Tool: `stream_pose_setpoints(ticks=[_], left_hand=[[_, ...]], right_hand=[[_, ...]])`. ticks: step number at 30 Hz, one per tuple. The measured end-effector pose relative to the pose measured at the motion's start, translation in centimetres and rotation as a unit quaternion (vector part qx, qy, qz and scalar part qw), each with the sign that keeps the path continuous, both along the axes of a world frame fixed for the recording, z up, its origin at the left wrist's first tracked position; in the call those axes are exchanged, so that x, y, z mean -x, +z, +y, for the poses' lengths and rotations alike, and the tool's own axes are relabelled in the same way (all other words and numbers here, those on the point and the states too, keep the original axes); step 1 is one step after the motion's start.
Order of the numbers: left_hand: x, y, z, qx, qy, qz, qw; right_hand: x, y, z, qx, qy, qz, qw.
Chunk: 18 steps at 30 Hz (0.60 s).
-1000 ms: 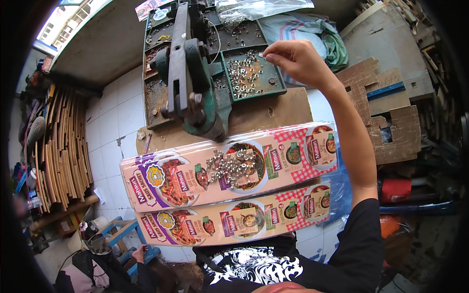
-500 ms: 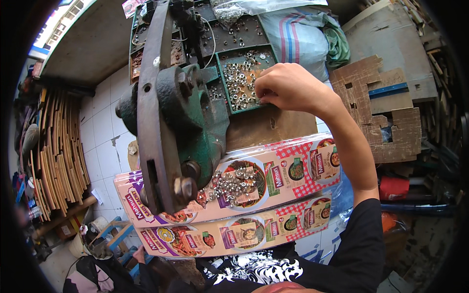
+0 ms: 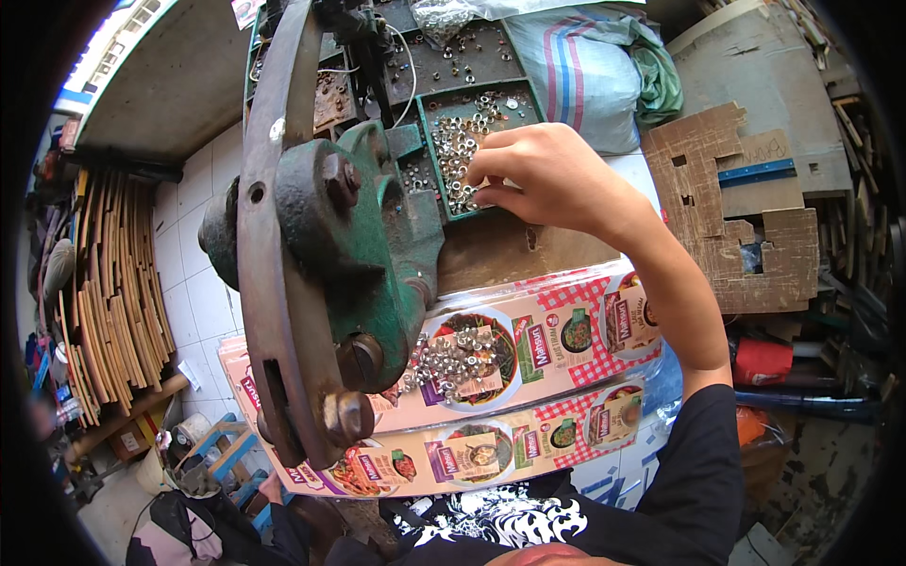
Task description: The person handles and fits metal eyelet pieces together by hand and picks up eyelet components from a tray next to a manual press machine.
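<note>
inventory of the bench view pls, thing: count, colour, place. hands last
press machine: one, green body with a rusty brown lever, left of centre.
compartment tray: one, green, top centre behind the press.
loose eyelets in tray: many, silvery, in the tray compartment under the fingers.
printed cardboard sheets: at least two, pink and red with food pictures, stacked across the lower middle.
eyelet pile: one heap, silvery, on the top sheet.
woven sack: one, white with blue and red stripes, top right of centre.
cut cardboard pieces: several, brown, right.
wooden strips: many, tan, far left.
right hand: one, fingertips pinching among the tray's eyelets.
left hand: not in view.
</note>
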<state>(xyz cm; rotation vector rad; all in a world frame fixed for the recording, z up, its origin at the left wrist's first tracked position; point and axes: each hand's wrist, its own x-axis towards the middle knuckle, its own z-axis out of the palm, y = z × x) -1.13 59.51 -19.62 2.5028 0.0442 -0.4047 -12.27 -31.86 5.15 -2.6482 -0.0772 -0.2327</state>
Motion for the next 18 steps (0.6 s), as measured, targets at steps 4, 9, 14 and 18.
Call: stream_pose_setpoints(ticks=[4, 9, 14, 18], left_hand=[[-0.1, 0.0, 0.0, 0.0, -0.013, -0.005, 1.0], [-0.2, 0.1, 0.2, -0.003, -0.029, -0.017, 0.999], [-0.3, 0.3, 0.6, -0.033, -0.079, -0.051, 0.995], [-0.1, 0.1, 0.7, -0.012, -0.073, -0.036, 0.997]], right_hand=[[-0.8, -0.2, 0.0, 0.04, -0.016, 0.016, 0.999], [-1.7, -1.0, -1.1, 0.064, -0.063, -0.061, 0.994], [-2.4, -1.7, -1.0, 0.046, -0.019, -0.074, 0.996], [-2.1, -1.5, -1.3, 0.072, -0.048, -0.063, 0.994]])
